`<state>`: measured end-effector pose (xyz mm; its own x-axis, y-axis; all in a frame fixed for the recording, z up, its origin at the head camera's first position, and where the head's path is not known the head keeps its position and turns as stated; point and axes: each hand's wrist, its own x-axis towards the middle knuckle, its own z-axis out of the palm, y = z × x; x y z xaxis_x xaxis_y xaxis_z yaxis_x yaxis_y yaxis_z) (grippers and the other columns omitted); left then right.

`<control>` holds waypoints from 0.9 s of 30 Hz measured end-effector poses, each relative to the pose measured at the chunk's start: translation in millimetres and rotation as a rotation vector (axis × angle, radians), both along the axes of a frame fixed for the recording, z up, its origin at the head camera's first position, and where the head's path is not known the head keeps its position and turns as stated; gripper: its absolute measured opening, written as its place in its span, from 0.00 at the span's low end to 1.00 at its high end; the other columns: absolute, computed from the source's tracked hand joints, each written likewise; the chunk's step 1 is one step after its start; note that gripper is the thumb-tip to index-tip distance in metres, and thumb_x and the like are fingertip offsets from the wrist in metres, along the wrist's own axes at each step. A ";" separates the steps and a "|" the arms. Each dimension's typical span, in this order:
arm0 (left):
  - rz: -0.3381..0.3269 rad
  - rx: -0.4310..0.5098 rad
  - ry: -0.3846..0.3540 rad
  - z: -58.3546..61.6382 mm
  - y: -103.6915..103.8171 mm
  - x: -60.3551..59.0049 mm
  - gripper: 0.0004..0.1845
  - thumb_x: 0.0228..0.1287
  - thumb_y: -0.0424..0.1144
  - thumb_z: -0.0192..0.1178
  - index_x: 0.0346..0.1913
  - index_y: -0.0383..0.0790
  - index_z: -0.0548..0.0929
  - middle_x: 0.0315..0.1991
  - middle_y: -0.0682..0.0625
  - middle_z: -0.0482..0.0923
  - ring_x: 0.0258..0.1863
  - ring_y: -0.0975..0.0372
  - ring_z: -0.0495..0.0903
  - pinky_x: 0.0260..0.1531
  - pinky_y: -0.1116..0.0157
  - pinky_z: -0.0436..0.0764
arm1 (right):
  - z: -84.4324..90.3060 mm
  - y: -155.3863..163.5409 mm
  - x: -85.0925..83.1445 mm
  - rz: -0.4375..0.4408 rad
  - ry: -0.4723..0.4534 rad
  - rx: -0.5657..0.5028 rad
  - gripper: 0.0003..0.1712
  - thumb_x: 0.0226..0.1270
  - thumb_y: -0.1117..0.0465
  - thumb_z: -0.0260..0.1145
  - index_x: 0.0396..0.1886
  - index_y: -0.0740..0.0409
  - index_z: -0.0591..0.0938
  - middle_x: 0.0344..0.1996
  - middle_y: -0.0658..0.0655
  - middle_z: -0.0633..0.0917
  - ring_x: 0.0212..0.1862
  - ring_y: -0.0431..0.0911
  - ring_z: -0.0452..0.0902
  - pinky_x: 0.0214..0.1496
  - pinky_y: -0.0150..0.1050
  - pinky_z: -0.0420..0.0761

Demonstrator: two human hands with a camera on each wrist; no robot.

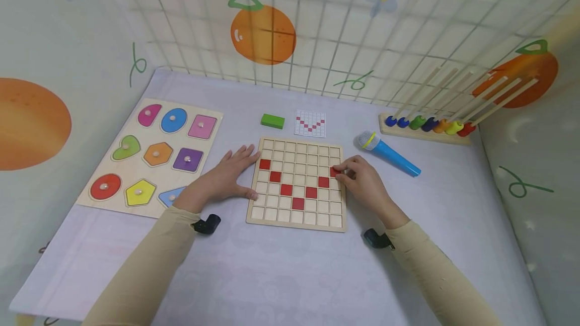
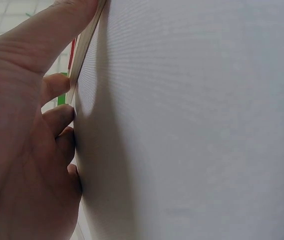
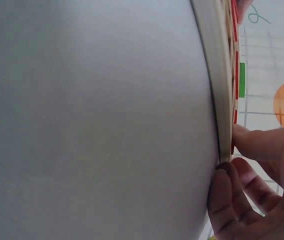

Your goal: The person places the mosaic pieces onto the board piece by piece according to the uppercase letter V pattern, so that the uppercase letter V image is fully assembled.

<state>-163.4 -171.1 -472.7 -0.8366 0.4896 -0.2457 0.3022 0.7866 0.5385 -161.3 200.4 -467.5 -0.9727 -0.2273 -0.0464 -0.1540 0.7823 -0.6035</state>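
Note:
A wooden grid board (image 1: 296,226) lies on the white table cover, with several red tiles (image 1: 286,189) set in it as a V shape. My left hand (image 1: 237,171) lies flat against the board's left edge, fingers straight and thumb at the lower left corner. My right hand (image 1: 346,174) pinches a red tile (image 1: 335,171) over the board's right column. In the left wrist view, my left hand's fingers (image 2: 57,117) touch the board's edge (image 2: 84,50). The right wrist view shows the board's side (image 3: 222,75) with my right hand's fingers (image 3: 254,145) against it.
A shape puzzle board (image 1: 151,152) with knobbed coloured pieces lies to the left. Behind the grid board sit a green block (image 1: 272,120) and a red-and-white pattern card (image 1: 310,123). A blue microphone (image 1: 387,152) and a bead rack (image 1: 428,126) are at the right. Mesh walls enclose the table.

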 end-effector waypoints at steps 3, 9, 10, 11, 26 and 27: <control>0.001 0.005 0.001 0.1 0.0 -0.3 0.62 0.51 0.60 0.76 0.83 0.46 0.51 0.83 0.45 0.38 0.82 0.51 0.33 0.80 0.49 0.33 | -0.4 0.5 0.1 -0.002 -0.002 0.001 0.14 0.69 0.61 0.71 0.53 0.57 0.88 0.46 0.55 0.79 0.41 0.48 0.74 0.36 0.39 0.77; 0.003 -0.004 -0.004 -0.1 0.9 -0.6 0.62 0.51 0.61 0.76 0.83 0.47 0.50 0.84 0.46 0.37 0.82 0.53 0.32 0.80 0.51 0.32 | 0.0 1.7 1.7 0.004 -0.003 -0.006 0.16 0.69 0.61 0.71 0.55 0.58 0.86 0.46 0.57 0.79 0.41 0.49 0.74 0.36 0.39 0.77; 0.003 -0.003 -0.005 -0.3 1.0 -0.7 0.62 0.51 0.61 0.76 0.83 0.47 0.50 0.84 0.46 0.37 0.82 0.53 0.32 0.80 0.51 0.32 | 0.2 1.9 1.8 0.005 -0.009 -0.006 0.16 0.70 0.61 0.70 0.56 0.58 0.86 0.47 0.57 0.79 0.41 0.49 0.74 0.36 0.39 0.78; 0.000 0.001 -0.006 -0.2 1.0 -0.6 0.63 0.51 0.61 0.76 0.83 0.46 0.50 0.84 0.46 0.37 0.82 0.52 0.32 0.80 0.50 0.32 | 0.5 2.2 1.9 0.005 -0.017 -0.007 0.17 0.70 0.61 0.70 0.56 0.58 0.85 0.47 0.57 0.79 0.42 0.49 0.75 0.37 0.40 0.78; -0.002 0.006 -0.001 0.7 1.1 0.3 0.62 0.51 0.60 0.76 0.83 0.46 0.51 0.83 0.46 0.38 0.82 0.52 0.33 0.80 0.50 0.32 | 3.5 12.1 9.2 -0.017 -0.081 -0.004 0.23 0.72 0.58 0.68 0.64 0.56 0.79 0.48 0.57 0.79 0.46 0.51 0.78 0.46 0.43 0.84; -0.002 0.007 0.000 0.3 0.5 0.4 0.62 0.51 0.60 0.76 0.83 0.46 0.51 0.83 0.45 0.38 0.82 0.52 0.33 0.80 0.50 0.32 | 3.7 13.4 10.2 -0.018 -0.083 0.000 0.23 0.72 0.57 0.68 0.64 0.56 0.78 0.48 0.57 0.79 0.46 0.51 0.78 0.47 0.44 0.84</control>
